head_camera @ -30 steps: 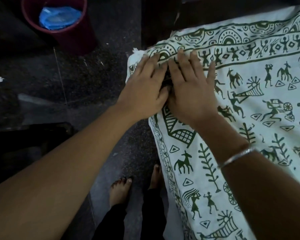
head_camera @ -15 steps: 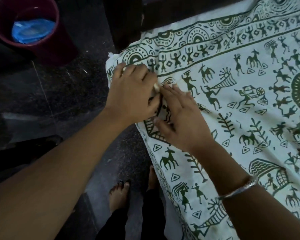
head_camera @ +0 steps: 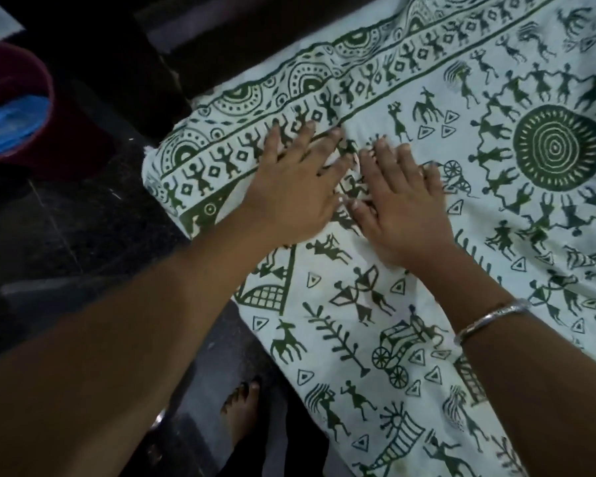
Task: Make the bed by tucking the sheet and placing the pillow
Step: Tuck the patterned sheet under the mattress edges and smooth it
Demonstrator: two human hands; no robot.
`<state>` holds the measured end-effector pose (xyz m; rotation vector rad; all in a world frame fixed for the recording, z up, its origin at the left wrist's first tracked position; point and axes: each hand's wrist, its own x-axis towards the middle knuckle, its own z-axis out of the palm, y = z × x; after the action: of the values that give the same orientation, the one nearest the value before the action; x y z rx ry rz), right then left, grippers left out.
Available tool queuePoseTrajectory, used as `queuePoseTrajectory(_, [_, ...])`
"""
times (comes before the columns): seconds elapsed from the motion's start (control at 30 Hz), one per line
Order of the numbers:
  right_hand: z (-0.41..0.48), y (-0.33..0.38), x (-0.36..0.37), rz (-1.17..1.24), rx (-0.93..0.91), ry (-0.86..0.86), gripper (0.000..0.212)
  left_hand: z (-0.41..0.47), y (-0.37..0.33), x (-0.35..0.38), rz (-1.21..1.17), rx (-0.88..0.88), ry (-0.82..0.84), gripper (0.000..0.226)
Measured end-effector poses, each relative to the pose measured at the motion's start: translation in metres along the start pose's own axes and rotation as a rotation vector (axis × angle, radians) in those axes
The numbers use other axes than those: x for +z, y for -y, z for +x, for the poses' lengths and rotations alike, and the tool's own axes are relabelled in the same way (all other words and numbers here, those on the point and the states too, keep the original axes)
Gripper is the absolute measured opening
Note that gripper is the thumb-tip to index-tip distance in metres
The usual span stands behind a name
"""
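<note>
Now pressing flat on the printed sheet (head_camera: pixel 324 280) near its corner.
Resting left hand (head_camera: pixel 293 197) and right hand (head_camera: pixel 403 215) side by side, fingers straight and spread.

left hand (head_camera: pixel 295 191): palm down, fingers straight and fanned | right hand (head_camera: pixel 405 208): palm down, fingers straight, less spread | hands side by side, thumbs nearly touching | left forearm (head_camera: pixel 135 321) and right forearm (head_camera: pixel 530 356): bare, stretched forward, converging
</note>
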<state>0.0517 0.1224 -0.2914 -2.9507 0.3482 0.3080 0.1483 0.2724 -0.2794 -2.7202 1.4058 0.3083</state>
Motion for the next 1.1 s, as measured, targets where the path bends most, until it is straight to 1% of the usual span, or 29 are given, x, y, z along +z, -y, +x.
queuePoseTrajectory(0.07, [0.003,-0.011,-0.002,0.032,0.093,-0.025,0.065,0.009,-0.007,-0.001,0.048,0.097,-0.028,0.062])
queuePoseTrajectory(0.1, [0.005,-0.014,-0.004,0.059,0.138,-0.044,0.064,0.013,-0.009,-0.002,0.052,0.119,-0.057,0.063])
queuePoseTrajectory(0.13, [0.006,-0.016,-0.005,0.063,0.140,-0.045,0.063,0.017,-0.010,-0.003,0.034,0.097,-0.087,0.063])
queuePoseTrajectory(0.17, [0.006,-0.018,-0.005,0.047,0.100,-0.033,0.063,0.022,-0.012,-0.003,0.000,0.043,-0.110,0.063])
queuePoseTrajectory(0.23, [0.006,-0.025,-0.007,0.025,0.008,-0.013,0.063,0.033,-0.015,-0.001,-0.036,-0.047,-0.104,0.062])
queuePoseTrajectory(0.27, [0.009,-0.031,-0.009,0.044,0.008,-0.026,0.061,0.039,-0.018,0.000,-0.029,-0.059,-0.103,0.061])
queuePoseTrajectory(0.33, [0.016,-0.048,-0.013,0.104,0.092,-0.092,0.060,0.050,-0.027,-0.001,-0.017,-0.020,-0.140,0.061])
queuePoseTrajectory(0.4, [0.023,-0.065,-0.014,0.096,0.175,-0.088,0.063,0.062,-0.038,-0.001,-0.003,0.038,-0.159,0.062])
queuePoseTrajectory(0.5, [0.025,-0.077,-0.008,0.034,0.132,-0.016,0.069,0.075,-0.049,0.005,0.060,0.058,-0.128,0.065])
queuePoseTrajectory(0.6, [0.025,-0.081,-0.004,0.015,0.103,-0.027,0.069,0.077,-0.049,0.006,0.069,0.064,-0.105,0.064])
queuePoseTrajectory(0.7, [0.026,-0.078,-0.006,0.030,0.144,-0.055,0.067,0.080,-0.046,0.002,0.050,0.068,-0.115,0.062])
queuePoseTrajectory(0.8, [0.026,-0.076,-0.009,0.158,0.207,-0.114,0.059,0.086,-0.042,-0.003,0.026,0.072,-0.155,0.061])
queuePoseTrajectory(0.87, [0.026,-0.077,-0.009,0.200,0.229,-0.131,0.055,0.089,-0.040,-0.001,0.046,0.099,-0.148,0.063])
queuePoseTrajectory(1.0, [0.026,-0.076,-0.012,0.121,0.226,-0.067,0.058,0.090,-0.044,0.003,0.071,0.128,-0.122,0.065])
queuePoseTrajectory(1.1, [0.026,-0.075,-0.018,0.103,0.246,-0.027,0.058,0.091,-0.047,-0.003,0.053,0.193,-0.108,0.065])
